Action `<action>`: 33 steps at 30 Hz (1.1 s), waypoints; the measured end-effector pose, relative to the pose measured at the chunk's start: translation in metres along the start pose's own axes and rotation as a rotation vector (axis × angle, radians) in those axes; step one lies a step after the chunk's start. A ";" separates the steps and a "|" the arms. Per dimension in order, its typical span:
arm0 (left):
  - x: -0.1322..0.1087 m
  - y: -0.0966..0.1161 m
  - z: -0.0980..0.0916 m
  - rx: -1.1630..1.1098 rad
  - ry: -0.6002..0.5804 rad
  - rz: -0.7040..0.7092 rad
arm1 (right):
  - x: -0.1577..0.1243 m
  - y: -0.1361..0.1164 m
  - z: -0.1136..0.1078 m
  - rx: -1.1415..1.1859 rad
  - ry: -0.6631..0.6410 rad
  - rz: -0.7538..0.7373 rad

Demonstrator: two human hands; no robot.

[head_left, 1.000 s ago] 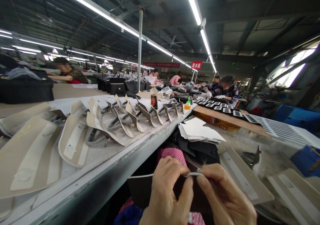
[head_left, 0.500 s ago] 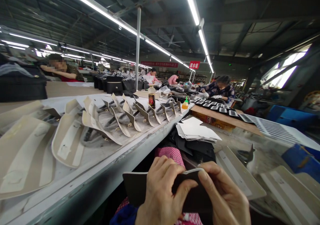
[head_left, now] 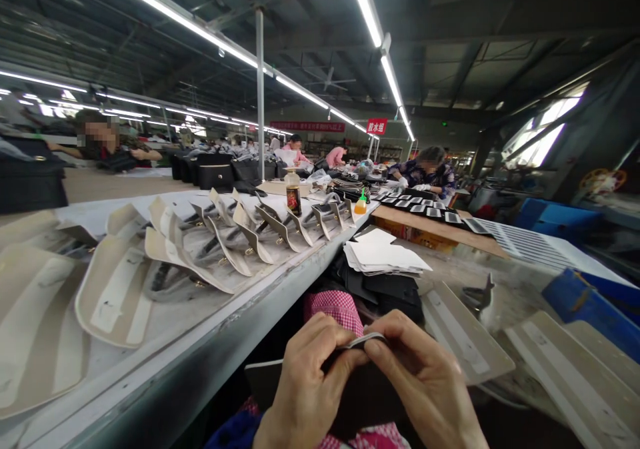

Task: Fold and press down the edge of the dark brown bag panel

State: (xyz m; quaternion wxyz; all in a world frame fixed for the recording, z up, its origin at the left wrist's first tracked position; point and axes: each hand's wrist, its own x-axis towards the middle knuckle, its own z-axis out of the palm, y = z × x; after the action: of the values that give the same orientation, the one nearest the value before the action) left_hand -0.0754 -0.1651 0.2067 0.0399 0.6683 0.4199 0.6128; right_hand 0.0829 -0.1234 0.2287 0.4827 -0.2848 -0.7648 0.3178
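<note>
My left hand (head_left: 307, 386) and my right hand (head_left: 425, 382) are low in the middle of the view, both pinched on the top edge of a dark flat leather piece (head_left: 265, 379) with a pale edge. The thumbs and forefingers meet at the folded rim. The piece hangs over my lap, above pink checked cloth (head_left: 333, 306). Just beyond my hands lies a stack of white cut sheets (head_left: 383, 256) on dark pieces.
A long white bench (head_left: 240, 306) on the left carries rows of beige bag parts (head_left: 115, 289) with clasps, a brown bottle (head_left: 293, 196) and an orange glue bottle (head_left: 361, 204). Beige panels (head_left: 463, 336) lie at right. Blue crates (head_left: 585, 296) stand far right. Other people work further along.
My hands have shifted slightly along the piece's top edge and my fingertips have drawn closer together. The view has drifted so the scene sits a little more to the left.
</note>
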 end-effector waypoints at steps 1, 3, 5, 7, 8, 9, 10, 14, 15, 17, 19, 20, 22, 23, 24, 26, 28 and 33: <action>0.000 0.000 0.001 -0.005 -0.006 -0.004 | -0.001 -0.001 0.001 -0.022 0.006 0.013; -0.001 -0.001 0.004 0.002 -0.009 -0.003 | -0.003 -0.001 0.006 -0.062 0.052 0.029; -0.001 -0.001 0.005 0.020 -0.005 0.005 | -0.005 -0.001 0.010 -0.092 0.126 0.026; 0.000 0.000 0.005 0.021 0.000 0.005 | -0.006 -0.001 0.014 -0.095 0.175 -0.005; 0.000 0.000 0.004 0.011 0.001 -0.002 | -0.006 -0.001 0.015 -0.085 0.187 -0.024; 0.000 0.000 0.003 -0.006 0.003 -0.015 | -0.006 -0.001 0.015 -0.069 0.193 -0.042; 0.000 -0.001 0.002 -0.029 0.009 -0.034 | -0.006 -0.001 0.015 -0.053 0.194 -0.059; -0.002 -0.001 -0.005 -0.143 0.042 -0.118 | -0.006 -0.001 0.011 -0.071 0.227 -0.153; -0.003 -0.001 -0.007 -0.164 0.044 -0.125 | -0.007 -0.002 0.009 -0.096 0.242 -0.185; -0.004 0.001 -0.010 -0.177 0.036 -0.107 | -0.008 -0.004 0.008 -0.158 0.244 -0.257; -0.004 0.004 -0.012 -0.167 0.023 -0.076 | -0.009 -0.007 0.009 -0.215 0.251 -0.327; -0.004 0.005 -0.013 -0.167 0.021 -0.070 | -0.010 -0.009 0.010 -0.243 0.272 -0.358; -0.005 0.008 -0.014 -0.185 0.044 -0.077 | -0.011 -0.012 0.014 -0.302 0.351 -0.414; -0.005 0.008 -0.013 -0.198 0.058 -0.087 | -0.012 -0.013 0.016 -0.331 0.393 -0.438; -0.006 0.009 -0.012 -0.211 0.073 -0.096 | -0.012 -0.014 0.018 -0.359 0.420 -0.461; -0.007 0.009 -0.010 -0.235 0.092 -0.107 | -0.012 -0.014 0.020 -0.396 0.439 -0.494; -0.008 0.008 -0.009 -0.250 0.089 -0.123 | -0.012 -0.014 0.019 -0.400 0.432 -0.501; -0.008 0.009 -0.007 -0.236 0.060 -0.093 | -0.013 -0.013 0.014 -0.396 0.360 -0.467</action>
State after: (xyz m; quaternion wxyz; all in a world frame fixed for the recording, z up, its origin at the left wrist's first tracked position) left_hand -0.0760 -0.1794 0.2076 0.1340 0.6200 0.3764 0.6753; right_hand 0.0733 -0.1446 0.2266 0.6050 -0.2416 -0.7586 -0.0109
